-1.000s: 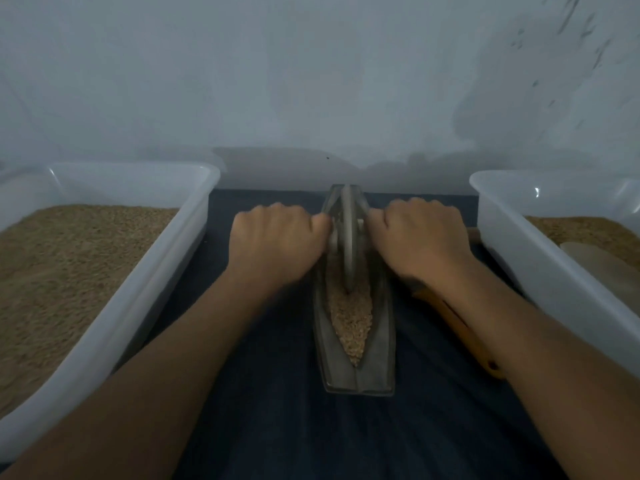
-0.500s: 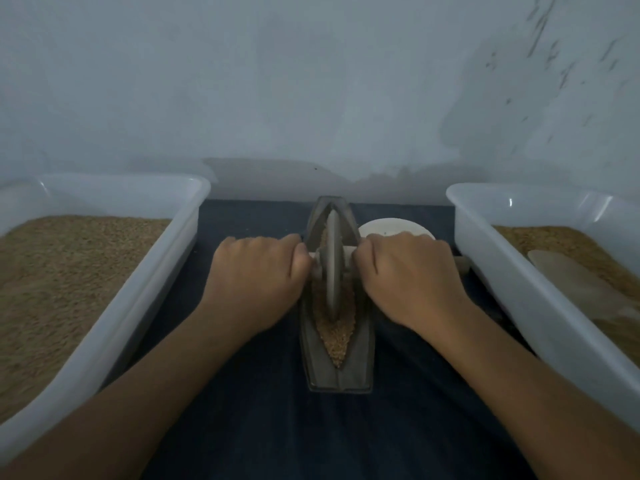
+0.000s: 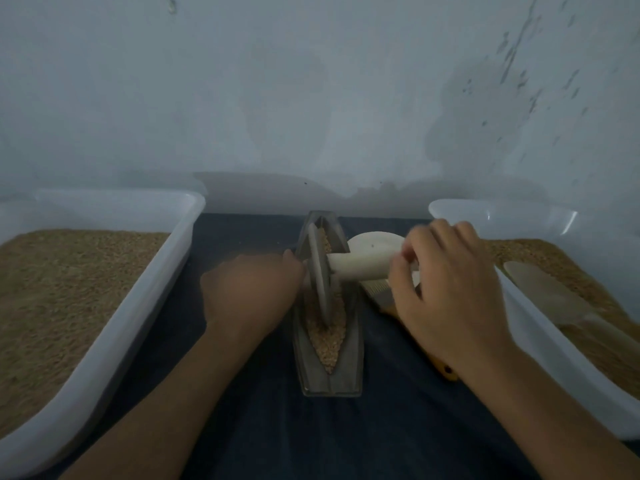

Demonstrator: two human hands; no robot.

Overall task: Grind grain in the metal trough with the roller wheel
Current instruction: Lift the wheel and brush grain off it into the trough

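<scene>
Pale blue-grey wall behind, plastered, with a large darker stain at right and scattered dark flecks running up toward the upper right corner. Dark navy cloth over the work surface, meeting the wall's foot. Dim, cool, even light; soft shadows along the wall base.

Dim in here, everything washed a cold blue-grey. Soft shadows lie along the foot of the wall. Small glints catch the right tub's rim. The right hand smears with motion blur; the left hand looks soft and dark. Tub edges bow outward near the corners.
</scene>
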